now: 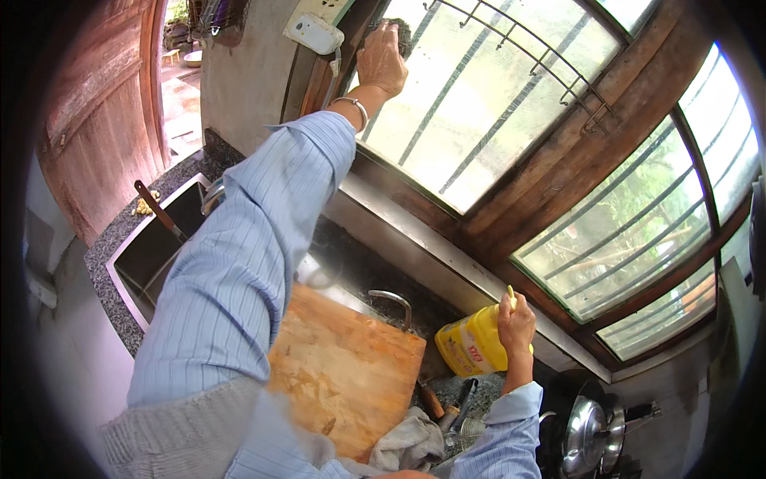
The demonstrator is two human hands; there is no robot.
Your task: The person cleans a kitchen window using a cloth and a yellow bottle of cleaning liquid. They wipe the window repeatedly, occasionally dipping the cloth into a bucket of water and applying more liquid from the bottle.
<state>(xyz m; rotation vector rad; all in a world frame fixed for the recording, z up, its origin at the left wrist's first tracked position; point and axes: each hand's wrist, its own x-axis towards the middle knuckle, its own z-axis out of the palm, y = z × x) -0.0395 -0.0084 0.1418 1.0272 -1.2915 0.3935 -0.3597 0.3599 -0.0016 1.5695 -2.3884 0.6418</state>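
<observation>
My left hand (382, 64), with a bangle at the wrist, is stretched up to the top left of the barred window (455, 96). Its fingers are around a dark scouring pad (404, 37), which lies against the window's upper left part. Lower right, my right hand (516, 323) grips the top of a yellow plastic jug (470, 342) of dish soap by its handle. The jug is tilted beside the window ledge and bears a printed label. Below my left sleeve lies a large wooden cutting board (353, 377), partly covered by that arm.
A steel sink (143, 251) holds a wooden-handled tool (157, 209). Behind the board rises a curved faucet (398, 302). A grey rag (410, 443) and knife handles (429, 400) lie near my right forearm. Lidded pots (583, 428) stand at right. A wire rack (526, 57) crosses the window.
</observation>
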